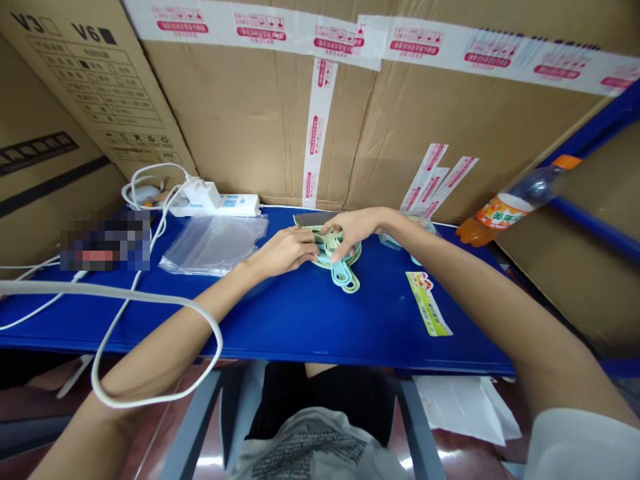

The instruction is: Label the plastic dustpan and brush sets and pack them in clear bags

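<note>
A small pile of pale green and light blue plastic pieces with looped handles [342, 273] lies on the blue table [310, 327], near its middle. My left hand [293, 250] is at the pile's left side, its fingers bent together against the edge of the pieces; what they pinch is too small to make out. Over the top and right of the pile arches my right hand [353, 230], thumb and fingers gripping the pieces. Behind the hands, a grey comb-like piece [313, 219] shows in part.
Clear plastic bags [215, 243] lie at the left, before a white power strip [240, 204] and cables. A label card [429, 303] and an orange drink bottle [515, 203] are at the right. Cardboard [240, 120] stands behind. A looped white cable [215, 327] crosses above my left forearm.
</note>
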Demonstrator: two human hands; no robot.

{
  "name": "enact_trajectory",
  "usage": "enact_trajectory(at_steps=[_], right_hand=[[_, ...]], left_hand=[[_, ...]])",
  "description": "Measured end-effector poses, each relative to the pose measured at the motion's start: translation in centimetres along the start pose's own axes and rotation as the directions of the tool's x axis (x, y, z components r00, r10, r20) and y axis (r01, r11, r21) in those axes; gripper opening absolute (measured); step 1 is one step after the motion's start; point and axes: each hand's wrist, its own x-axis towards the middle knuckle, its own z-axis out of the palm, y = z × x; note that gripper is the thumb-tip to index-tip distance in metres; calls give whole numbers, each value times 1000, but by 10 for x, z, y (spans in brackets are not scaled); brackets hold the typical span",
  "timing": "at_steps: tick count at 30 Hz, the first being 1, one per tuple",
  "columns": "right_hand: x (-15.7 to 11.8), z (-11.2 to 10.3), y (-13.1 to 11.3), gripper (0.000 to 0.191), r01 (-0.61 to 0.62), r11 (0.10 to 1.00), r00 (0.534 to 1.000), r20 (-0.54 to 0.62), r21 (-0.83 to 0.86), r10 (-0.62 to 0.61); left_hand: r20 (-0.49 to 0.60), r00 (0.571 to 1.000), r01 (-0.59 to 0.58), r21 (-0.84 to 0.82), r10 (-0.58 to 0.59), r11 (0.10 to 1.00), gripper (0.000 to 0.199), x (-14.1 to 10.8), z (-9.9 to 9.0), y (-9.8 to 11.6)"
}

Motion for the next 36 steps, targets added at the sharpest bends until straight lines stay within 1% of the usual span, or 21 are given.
enact_trajectory(at_steps=[3, 5, 6, 8, 9, 11, 15, 17, 19, 22, 25, 29, 32, 35, 36], right_hand=[[-5, 4, -2, 122, -17, 997, 998, -64, -78, 12], [-9, 8, -2, 113, -7, 994, 992, -130, -113, -8], [-10, 11, -1, 108, 12, 993, 987, -156, -120, -31], [-11, 16, 1, 97, 72, 991, 976, -196, -109, -93], [-11, 19, 2, 92, 106, 990, 970, -210, -96, -125], [-11, 23, 3, 86, 171, 983, 955, -233, -69, -182], [-11, 29, 0, 85, 250, 966, 944, -208, -60, -257], [-11, 32, -3, 86, 241, 967, 945, -206, -80, -253], [-12, 34, -6, 88, 207, 972, 947, -226, -109, -227], [-16, 36, -8, 91, 199, 972, 945, -238, -125, -224], [-23, 35, -6, 89, 236, 969, 937, -247, -75, -247], [-29, 34, -3, 84, 287, 958, 918, -293, 25, -267], [-29, 35, -2, 85, 308, 943, 921, -288, 122, -264], [-30, 35, 2, 87, 308, 925, 929, -282, 221, -242], [-32, 35, 3, 88, 305, 919, 927, -299, 249, -227]], left_hand=[[19, 1000, 4, 11, -4, 1000, 29, -3, -5, -3], [-10, 999, 37, 17, -37, 999, 25, -4, -6, -3], [-35, 997, 68, 11, -68, 998, 27, -5, -6, -1], [-86, 989, 122, -12, -122, 993, 43, -5, -5, 2], [-107, 986, 130, -19, -131, 991, 50, -4, -4, 4], [-137, 985, 108, -2, -107, 994, 52, -3, -3, 7], [-169, 985, 58, 88, -43, 994, 41, -3, -1, 8], [-168, 985, 53, 95, -36, 994, 37, -3, -1, 8], [-172, 984, 61, 71, -48, 996, 34, -3, -2, 7], [-204, 977, 70, 56, -57, 996, 30, -4, -2, 8], [-264, 964, 80, 144, -39, 986, 23, -4, -1, 9], [-351, 936, 111, 234, -22, 966, 22, -5, 2, 10], [-374, 925, 155, 227, -61, 962, 24, -6, 5, 10], [-406, 906, 199, 156, -121, 968, 29, -5, 8, 10], [-398, 908, 203, 140, -133, 969, 29, -5, 8, 10]])
